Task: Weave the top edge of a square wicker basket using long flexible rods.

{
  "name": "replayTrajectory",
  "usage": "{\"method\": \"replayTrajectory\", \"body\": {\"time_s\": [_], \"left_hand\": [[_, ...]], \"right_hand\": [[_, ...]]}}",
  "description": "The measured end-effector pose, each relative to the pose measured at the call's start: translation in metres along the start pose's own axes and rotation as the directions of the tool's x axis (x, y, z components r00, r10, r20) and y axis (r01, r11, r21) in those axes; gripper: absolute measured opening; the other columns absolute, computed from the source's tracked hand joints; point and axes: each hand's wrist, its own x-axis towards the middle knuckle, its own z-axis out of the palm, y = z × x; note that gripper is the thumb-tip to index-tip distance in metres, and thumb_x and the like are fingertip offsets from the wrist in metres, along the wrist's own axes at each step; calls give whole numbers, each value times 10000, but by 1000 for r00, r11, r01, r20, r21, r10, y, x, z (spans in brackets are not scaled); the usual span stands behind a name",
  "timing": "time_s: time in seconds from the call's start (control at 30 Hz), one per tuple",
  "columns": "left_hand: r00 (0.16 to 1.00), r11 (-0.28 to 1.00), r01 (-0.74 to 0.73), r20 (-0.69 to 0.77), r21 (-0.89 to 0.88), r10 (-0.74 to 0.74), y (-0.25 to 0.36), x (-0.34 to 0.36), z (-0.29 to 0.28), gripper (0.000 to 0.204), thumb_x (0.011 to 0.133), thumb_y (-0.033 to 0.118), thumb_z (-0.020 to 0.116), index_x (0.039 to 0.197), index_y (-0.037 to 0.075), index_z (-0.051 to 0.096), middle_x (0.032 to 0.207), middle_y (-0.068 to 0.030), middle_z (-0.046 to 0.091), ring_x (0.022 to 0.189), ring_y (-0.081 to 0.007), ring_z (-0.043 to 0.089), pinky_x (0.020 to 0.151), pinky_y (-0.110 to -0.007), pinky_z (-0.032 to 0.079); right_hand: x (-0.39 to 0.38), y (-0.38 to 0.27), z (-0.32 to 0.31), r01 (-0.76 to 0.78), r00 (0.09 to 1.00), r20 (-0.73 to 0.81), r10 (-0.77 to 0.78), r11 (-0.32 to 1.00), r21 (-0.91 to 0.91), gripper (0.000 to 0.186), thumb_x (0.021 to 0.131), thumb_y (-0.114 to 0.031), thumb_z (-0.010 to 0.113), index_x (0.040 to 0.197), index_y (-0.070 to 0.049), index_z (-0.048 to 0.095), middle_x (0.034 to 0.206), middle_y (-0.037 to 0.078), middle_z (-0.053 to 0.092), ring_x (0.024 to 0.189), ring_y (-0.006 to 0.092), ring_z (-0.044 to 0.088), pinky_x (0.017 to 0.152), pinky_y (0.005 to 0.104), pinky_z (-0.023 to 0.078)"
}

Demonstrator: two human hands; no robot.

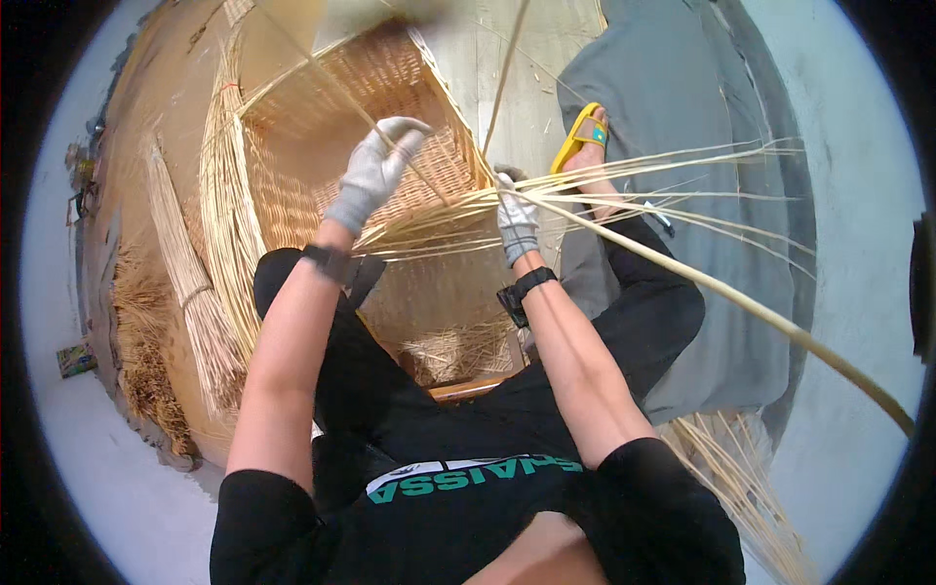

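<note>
A wicker basket [370,78] lies tilted in front of me, its open side toward me and pale rods sticking out along its near edge. My left hand [378,168], in a whitish glove, is over the basket's opening. A thin wicker rod crosses it, between the bent fingers and the thumb. At the basket's near right corner, my gloved right hand [517,219] is closed around the bundled wicker rods [663,180], whose loose ends fan out to the right. One thick long rod [721,288] runs from this corner to the lower right. The right fingertips are partly hidden by rods.
Bundles of long pale rods [222,166] and a tied bundle [190,278] lie left of the basket. Grey cloth [682,88] spreads at the right, beside my foot in a yellow slipper [575,136]. Cut rod pieces [458,351] lie between my legs; more rods [741,478] lie lower right.
</note>
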Motion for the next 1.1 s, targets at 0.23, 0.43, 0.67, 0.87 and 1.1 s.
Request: {"method": "replayTrajectory", "body": {"time_s": [0.23, 0.43, 0.67, 0.87, 1.1], "left_hand": [[989, 927, 151, 53, -344, -142, -66, -19, 58, 269, 995, 259, 604, 1161, 54, 656, 1021, -45, 679, 926, -132, 635, 836, -280, 527], [961, 976, -77, 278, 205, 17, -41, -26, 82, 330, 823, 225, 775, 1146, 235, 712, 1069, -34, 704, 995, -234, 665, 900, -347, 527], [943, 904, -238, 309, 356, 127, -51, -25, 76, 388, 782, 303, 792, 1163, 298, 717, 1033, -6, 695, 980, -254, 644, 896, -377, 516], [922, 789, -281, 382, 546, 64, -37, -17, 64, 438, 722, 405, 804, 1149, 372, 713, 982, 55, 699, 1006, -206, 593, 981, -372, 406], [919, 746, -353, 358, 565, 164, -46, -20, 62, 308, 870, 361, 708, 1178, 336, 698, 1081, 11, 706, 1158, -293, 560, 1065, -425, 383]], "right_hand": [[3, 8, -5, 26, 999, 28, -26, 1000, 1, 123, 939, -81, 651, 1041, -23, 686, 966, 43, 682, 869, 119, 610, 792, 260, 520], [0, -1, 4, 35, 999, 1, -35, 995, 90, 120, 950, -131, 662, 1009, -27, 661, 903, 32, 662, 785, 113, 607, 707, 266, 535], [3, 1, 10, -71, 997, 14, 70, 967, 244, 202, 937, -157, 679, 1095, -30, 670, 939, 28, 663, 763, 122, 600, 653, 261, 521], [-9, -17, -27, -452, 885, -21, 465, 850, -271, 471, 959, -457, 617, 1127, -22, 681, 918, 16, 650, 866, 144, 572, 841, 340, 482], [-50, -157, 19, 296, 944, 331, -12, 478, -827, 251, 917, -227, 697, 1046, -15, 662, 701, 78, 593, 593, 160, 551, 579, 339, 476]]}}
